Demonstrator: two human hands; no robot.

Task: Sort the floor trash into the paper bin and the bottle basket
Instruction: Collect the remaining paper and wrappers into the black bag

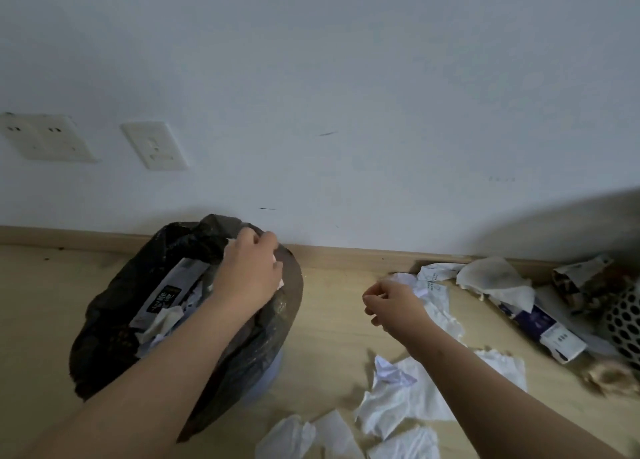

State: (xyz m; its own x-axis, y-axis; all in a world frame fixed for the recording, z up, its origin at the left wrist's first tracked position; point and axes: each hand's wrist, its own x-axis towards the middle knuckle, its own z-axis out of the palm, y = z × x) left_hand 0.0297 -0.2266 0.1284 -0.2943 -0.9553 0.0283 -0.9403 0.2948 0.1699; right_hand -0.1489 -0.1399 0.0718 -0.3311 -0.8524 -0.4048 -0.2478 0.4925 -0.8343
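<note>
- Floor trash (pixel 401 403), mostly torn white tissue and crumpled paper, lies scattered over the wooden floor (pixel 329 337) to the right of the paper bin and toward the near edge of the view.
- More of it sits by the skirting board (pixel 346 256): a soiled tissue (pixel 491 278), a blue-and-white packet (pixel 543 327) and some brown crumpled paper beside the bottle basket.
- The paper bin (pixel 114 302), lined with a black bag, stands on the floor against the wall at the left. Inside it are a black-and-white wrapper (pixel 169 292) and pieces of tissue.
- The left hand (pixel 249 271) is over the bin's mouth, its fingers curled round a small white scrap (pixel 279 283) that shows at the edge of the palm.
- The right hand (pixel 394 306) is above the floor between the bin and the basket, fingers curled, just beside a crumpled paper (pixel 420 287); I cannot tell whether it holds that paper.
- The bottle basket (pixel 623 323), white with round holes, shows partly at the right edge.
- Two wall sockets (pixel 156 145) sit on the wall above the bin.
</note>
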